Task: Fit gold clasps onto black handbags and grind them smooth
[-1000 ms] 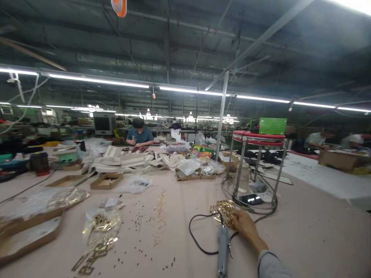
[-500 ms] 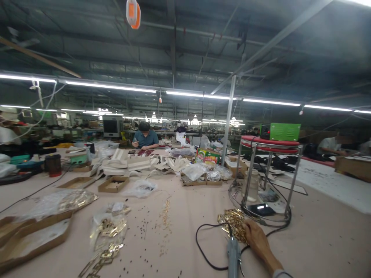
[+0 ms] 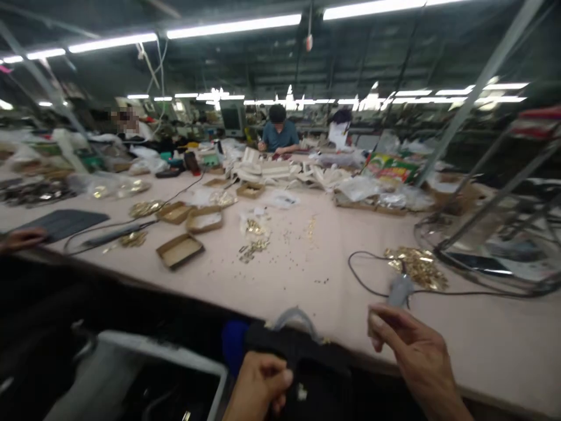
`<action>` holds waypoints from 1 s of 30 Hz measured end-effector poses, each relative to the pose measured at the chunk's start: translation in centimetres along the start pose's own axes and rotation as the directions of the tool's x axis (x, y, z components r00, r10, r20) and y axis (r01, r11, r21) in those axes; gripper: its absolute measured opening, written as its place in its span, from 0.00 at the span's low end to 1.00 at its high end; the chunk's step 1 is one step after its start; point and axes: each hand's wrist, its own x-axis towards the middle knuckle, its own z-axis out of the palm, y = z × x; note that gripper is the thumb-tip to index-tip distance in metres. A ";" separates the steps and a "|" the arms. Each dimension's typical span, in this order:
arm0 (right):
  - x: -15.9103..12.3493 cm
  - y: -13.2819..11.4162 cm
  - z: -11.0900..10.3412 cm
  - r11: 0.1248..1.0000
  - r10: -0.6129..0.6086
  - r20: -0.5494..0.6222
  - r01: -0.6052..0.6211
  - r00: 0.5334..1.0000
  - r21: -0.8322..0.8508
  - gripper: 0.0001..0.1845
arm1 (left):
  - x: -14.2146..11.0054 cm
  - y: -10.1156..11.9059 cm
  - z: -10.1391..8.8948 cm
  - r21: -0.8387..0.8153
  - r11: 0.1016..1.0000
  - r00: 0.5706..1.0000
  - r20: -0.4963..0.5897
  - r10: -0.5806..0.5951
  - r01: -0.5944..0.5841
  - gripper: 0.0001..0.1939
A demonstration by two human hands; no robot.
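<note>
My left hand [image 3: 260, 386] is low in the middle, its thumb and fingers pinched together; what they hold, if anything, I cannot make out. Just beyond it a black bag [image 3: 322, 374] with a curved grey handle [image 3: 295, 316] rests against the table edge. My right hand [image 3: 416, 356] hovers over the table's front edge with thumb and fingertips closed, and anything between them is too small or blurred to name. Directly behind that hand lies a grey corded hand tool [image 3: 400, 289]. A pile of gold metal fittings [image 3: 416, 266] lies past the tool.
Cardboard trays [image 3: 180, 251], small gold parts [image 3: 254, 248] and scattered dark bits lie on the table [image 3: 263, 292]. A metal-legged stool [image 3: 477, 193] stands at right. A white-rimmed bin [image 3: 162, 351] sits below left. Another person's hand [image 3: 24, 238] rests at far left; a person in blue [image 3: 280, 134] sits opposite.
The view has tilted down and swung left. My right hand has left the gold pile and come back to the front edge. My left hand and the black bag have come into view.
</note>
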 end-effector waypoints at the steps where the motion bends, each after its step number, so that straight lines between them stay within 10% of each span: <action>1: -2.2 0.0 2.1 0.997 0.066 0.083 -0.068 0.994 0.024 0.22 | 0.4 -1.0 -0.1 -0.031 0.999 0.999 0.022 -0.026 0.027 0.19; 6: -8.0 1.9 8.0 0.948 0.253 0.265 -0.293 0.930 0.123 0.23 | 1.1 -3.7 -0.3 -0.229 0.973 0.984 0.170 0.052 -0.012 0.19; 18: -8.9 0.2 10.0 0.937 0.255 0.478 -0.337 0.841 0.093 0.22 | 0.1 -3.2 -1.0 -0.246 0.968 0.968 0.224 0.111 -0.054 0.17; 26: -9.3 1.0 10.6 0.929 0.240 0.463 -0.340 0.853 0.146 0.26 | 0.1 -3.3 -1.2 -0.275 0.957 0.944 0.284 0.168 -0.088 0.13; 30: -9.9 0.9 10.7 0.979 0.089 0.368 -0.149 0.925 0.137 0.21 | 0.2 -3.3 -0.8 -0.310 0.948 0.972 0.197 0.131 -0.065 0.15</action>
